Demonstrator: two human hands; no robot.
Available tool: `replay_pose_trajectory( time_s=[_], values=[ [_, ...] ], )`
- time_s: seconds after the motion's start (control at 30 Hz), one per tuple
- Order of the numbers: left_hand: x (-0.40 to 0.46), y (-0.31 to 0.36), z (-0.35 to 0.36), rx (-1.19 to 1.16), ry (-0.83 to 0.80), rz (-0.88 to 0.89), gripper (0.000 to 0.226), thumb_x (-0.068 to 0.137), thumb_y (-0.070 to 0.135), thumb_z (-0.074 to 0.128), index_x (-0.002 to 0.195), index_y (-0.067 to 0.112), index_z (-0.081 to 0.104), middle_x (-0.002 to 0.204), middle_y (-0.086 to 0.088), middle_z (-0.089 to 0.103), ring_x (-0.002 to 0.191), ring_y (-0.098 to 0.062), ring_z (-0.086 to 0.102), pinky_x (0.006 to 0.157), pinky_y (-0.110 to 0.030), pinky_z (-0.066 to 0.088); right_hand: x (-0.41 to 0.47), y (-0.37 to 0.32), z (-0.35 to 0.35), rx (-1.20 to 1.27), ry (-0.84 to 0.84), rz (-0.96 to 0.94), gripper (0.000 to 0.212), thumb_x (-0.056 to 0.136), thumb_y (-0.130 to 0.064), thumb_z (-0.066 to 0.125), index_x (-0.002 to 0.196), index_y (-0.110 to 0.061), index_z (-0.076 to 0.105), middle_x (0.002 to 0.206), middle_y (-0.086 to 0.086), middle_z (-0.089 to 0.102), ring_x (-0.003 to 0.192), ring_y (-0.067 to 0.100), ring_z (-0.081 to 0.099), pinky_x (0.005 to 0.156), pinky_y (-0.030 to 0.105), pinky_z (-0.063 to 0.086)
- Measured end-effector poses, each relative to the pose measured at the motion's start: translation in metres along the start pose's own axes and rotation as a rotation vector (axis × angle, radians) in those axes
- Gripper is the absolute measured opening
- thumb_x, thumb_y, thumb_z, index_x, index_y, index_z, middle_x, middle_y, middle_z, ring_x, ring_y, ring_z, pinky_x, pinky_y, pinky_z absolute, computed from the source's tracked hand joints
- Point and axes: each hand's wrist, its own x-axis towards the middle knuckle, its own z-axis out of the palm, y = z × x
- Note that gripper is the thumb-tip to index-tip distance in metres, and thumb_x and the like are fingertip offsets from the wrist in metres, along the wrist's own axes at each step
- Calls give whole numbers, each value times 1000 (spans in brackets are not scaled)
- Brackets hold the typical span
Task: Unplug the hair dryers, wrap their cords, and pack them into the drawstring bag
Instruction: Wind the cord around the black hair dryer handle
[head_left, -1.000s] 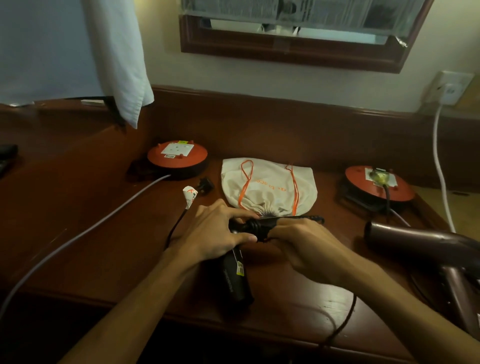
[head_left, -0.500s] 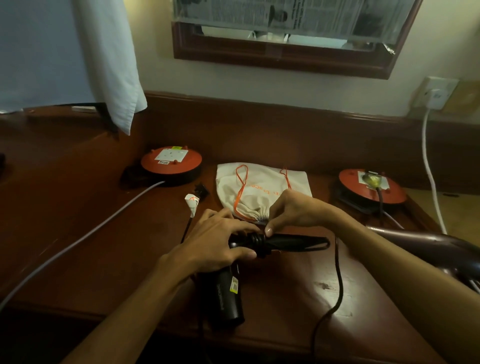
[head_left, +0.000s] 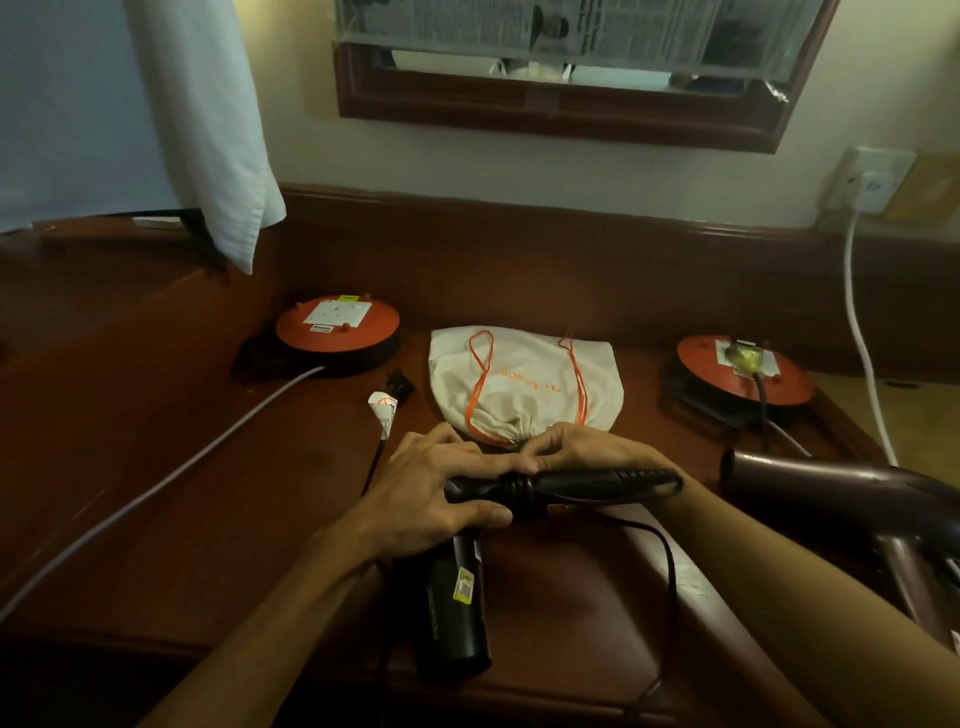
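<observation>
A black hair dryer (head_left: 457, 608) lies on the wooden desk (head_left: 156, 493), its barrel toward me and its handle (head_left: 587, 486) pointing right. My left hand (head_left: 431, 493) grips the dryer where handle meets body. My right hand (head_left: 576, 452) sits just behind the handle, fingers pinching the black cord (head_left: 670, 566), which is coiled a few turns around the handle's base and loops off the front edge. The cord's plug (head_left: 397, 387) with a white tag lies loose by the cream drawstring bag (head_left: 524, 387) with orange cords. A brown hair dryer (head_left: 852, 493) rests at the right.
Two orange cable reels stand at the back: the left reel (head_left: 337, 325) with a grey cable (head_left: 156, 493) running off left, the right reel (head_left: 743, 371) with a plug in its socket. A white cable (head_left: 862, 338) runs from a wall outlet (head_left: 872, 182). White cloth (head_left: 208, 130) hangs at left.
My right hand carried the cord from in front of the handle up and over behind it, adding a turn; it now sits lower against the handle. My left hand kept its grip.
</observation>
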Motion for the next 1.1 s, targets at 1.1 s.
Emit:
replay_pose_trajectory(
  time_s=[1.1],
  values=[
    [3, 30, 17, 313, 54, -140, 51, 92, 61, 56, 140, 54, 43, 127, 21, 60, 116, -5, 42, 108, -39, 19, -105, -85, 75, -730, 346, -35, 20, 102, -15, 54, 102, -20, 74, 73, -10, 61, 64, 3, 62, 52, 19, 47]
  ],
)
